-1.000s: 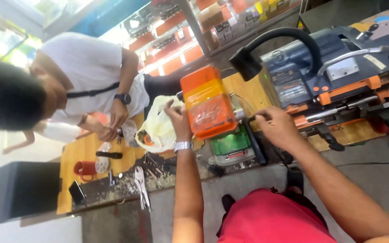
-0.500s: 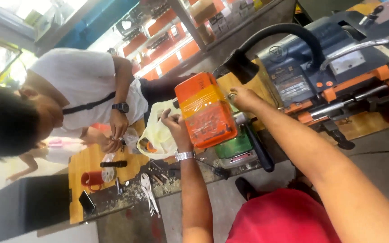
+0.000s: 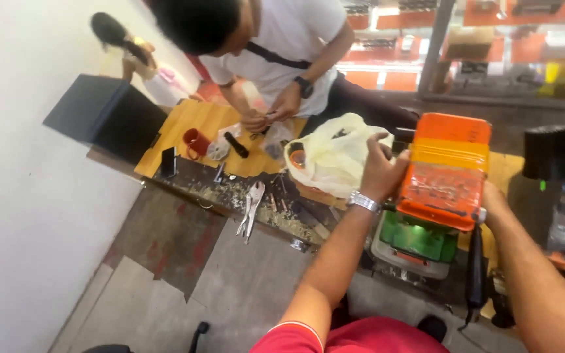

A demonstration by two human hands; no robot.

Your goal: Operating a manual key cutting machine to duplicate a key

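My left hand (image 3: 380,171) and right hand (image 3: 492,202) reach forward, fingers clamped on 2 sides of the orange case (image 3: 446,171)

Orange rectangular plastic case (image 3: 445,171) with a yellow band near its top, above a green-topped grey machine block (image 3: 417,240). Pale yellow crumpled plastic bag (image 3: 332,155); red mug (image 3: 195,141) on the yellow-brown wooden bench top (image 3: 188,124). Silver metal wristwatch (image 3: 363,201); co-worker's plain white T-shirt (image 3: 289,29) crossed by a black strap.
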